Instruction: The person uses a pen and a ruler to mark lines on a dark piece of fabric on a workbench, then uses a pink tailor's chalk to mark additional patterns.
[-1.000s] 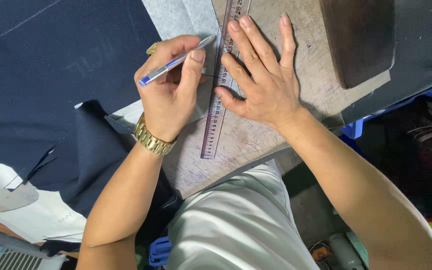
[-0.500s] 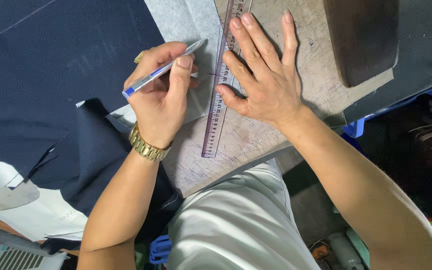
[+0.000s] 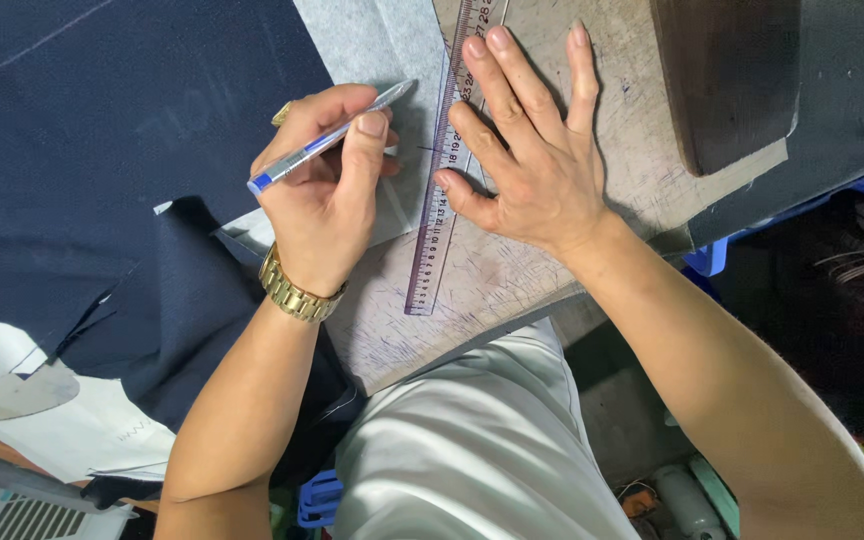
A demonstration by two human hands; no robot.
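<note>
On the worn, scratched wooden desk [image 3: 512, 290], a long transparent purple-tinted plastic ruler [image 3: 439, 190] is laid lengthwise, running away from the person. It is pinned flat by the right hand [image 3: 537, 160], whose fingers are spread wide over the ruler and the desk surface, so that nothing is enclosed by this hand. Just beside the ruler's left edge, a silver pen with a blue end [image 3: 330, 138] is pinched in the narrow grip of the left hand [image 3: 327, 195], between thumb and forefinger; its tip is angled toward the ruler and is held over a sheet of pale grey felt-like fabric [image 3: 372, 50]. Whether the tip is touching the fabric cannot be told. A gold metal link watch [image 3: 295, 290] is worn on the left wrist. To the left, a large piece of dark navy cloth [image 3: 102, 150] is spread out, and parts of it are draped over the desk edge. A dark brown wooden block [image 3: 727, 70] is seen at the upper right, well apart from both hands. White paper pattern pieces [image 3: 72, 420] are seen at the lower left.
</note>
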